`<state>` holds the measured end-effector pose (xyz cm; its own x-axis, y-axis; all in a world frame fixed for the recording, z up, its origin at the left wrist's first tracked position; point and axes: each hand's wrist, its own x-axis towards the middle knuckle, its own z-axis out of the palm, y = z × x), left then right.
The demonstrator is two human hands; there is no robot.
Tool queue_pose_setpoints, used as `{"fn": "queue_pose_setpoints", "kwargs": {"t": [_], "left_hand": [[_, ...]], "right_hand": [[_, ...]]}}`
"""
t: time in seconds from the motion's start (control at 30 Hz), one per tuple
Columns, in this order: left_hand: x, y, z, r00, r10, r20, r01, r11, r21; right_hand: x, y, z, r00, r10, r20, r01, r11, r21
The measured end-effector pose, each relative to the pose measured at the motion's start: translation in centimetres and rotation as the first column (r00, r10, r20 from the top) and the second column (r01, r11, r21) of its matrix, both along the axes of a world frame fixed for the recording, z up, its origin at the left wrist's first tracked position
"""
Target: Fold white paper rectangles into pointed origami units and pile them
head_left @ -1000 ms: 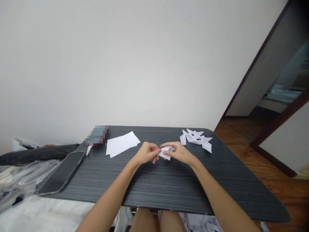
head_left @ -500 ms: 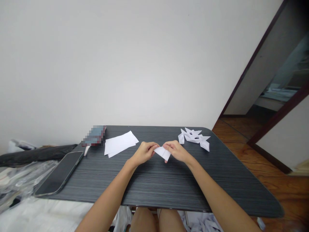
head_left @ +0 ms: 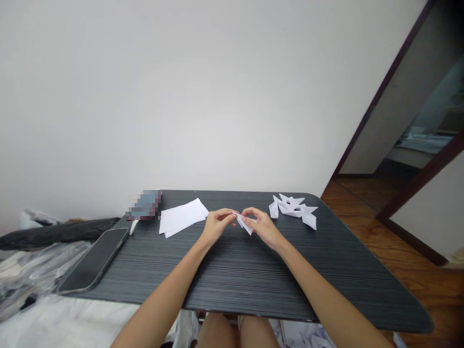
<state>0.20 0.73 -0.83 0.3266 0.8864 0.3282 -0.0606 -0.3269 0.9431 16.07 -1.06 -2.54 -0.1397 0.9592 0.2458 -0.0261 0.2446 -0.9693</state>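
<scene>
Folded paper (head_left: pixel 247 226) pinched between both my hands.
My left hand (head_left: pixel 216 224) and right hand (head_left: pixel 267 229) grip it above the table (head_left: pixel 250 282), well in from the near edge; white sheets (head_left: pixel 182 217) lie toward the far left corner, folded pieces (head_left: pixel 287 209) by the far right.

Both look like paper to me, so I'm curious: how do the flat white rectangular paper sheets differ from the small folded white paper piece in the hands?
The flat white rectangular paper sheets lie on the dark striped table, while the small folded white paper piece is held by the left hand and right hand. The sheets are broad and overlap; the folded piece is narrow, with layered edges. Both are white paper.
</scene>
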Motion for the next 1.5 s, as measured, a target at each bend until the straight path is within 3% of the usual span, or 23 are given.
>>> {"fn": "queue_pose_setpoints", "kwargs": {"t": [0.2, 0.37, 0.53, 0.67, 0.8, 0.93, 1.1, 1.27, 1.37, 1.5], "left_hand": [[0.2, 0.2, -0.4, 0.998, 0.057, 0.031, -0.055, 0.998, -0.038], [0.2, 0.2, -0.4, 0.992, 0.116, 0.046, -0.112, 0.991, -0.075], [0.2, 0.0, -0.2, 0.997, 0.063, -0.044, -0.064, 0.998, -0.006], [0.1, 0.3, -0.6, 0.989, -0.026, -0.147, 0.026, 1.0, -0.001], [0.2, 0.4, -1.3, 0.941, 0.005, -0.34, 0.039, 0.992, 0.123], [0.0, 0.0, -1.4, 0.799, 0.101, -0.592, 0.165, 0.911, 0.379], [-0.5, -0.8, -0.4, 0.655, 0.04, -0.754, 0.464, 0.767, 0.443], [-0.5, -1.3, 0.2, 0.524, 0.197, -0.828, 0.523, 0.693, 0.496], [-0.4, -1.6, 0.3, 0.484, 0.268, -0.833, 0.552, 0.645, 0.528], [-0.3, -1.5, 0.1, 0.488, 0.334, -0.807, 0.522, 0.629, 0.576]], "right_hand": [[-0.2, 0.2, -0.3, 0.999, 0.001, -0.037, -0.004, 0.998, -0.065], [-0.4, -0.1, 0.0, 0.988, 0.079, -0.135, -0.101, 0.981, -0.168], [-0.2, -0.7, 0.6, 0.958, 0.21, -0.196, -0.258, 0.931, -0.258], [0.1, -0.6, 0.8, 0.97, 0.241, -0.027, -0.241, 0.945, -0.223], [0.3, 0.1, 0.0, 0.957, 0.124, 0.261, -0.092, 0.987, -0.13], [0.5, 0.4, -1.1, 0.853, -0.031, 0.522, 0.006, 0.999, 0.05], [0.7, 0.4, -1.4, 0.728, -0.106, 0.677, 0.003, 0.988, 0.152], [0.9, 0.3, -0.9, 0.629, -0.14, 0.765, -0.022, 0.98, 0.198], [1.4, -0.3, 0.1, 0.571, -0.183, 0.8, -0.069, 0.961, 0.269], [2.4, -1.1, 1.5, 0.579, -0.025, 0.815, -0.255, 0.944, 0.21]]}}
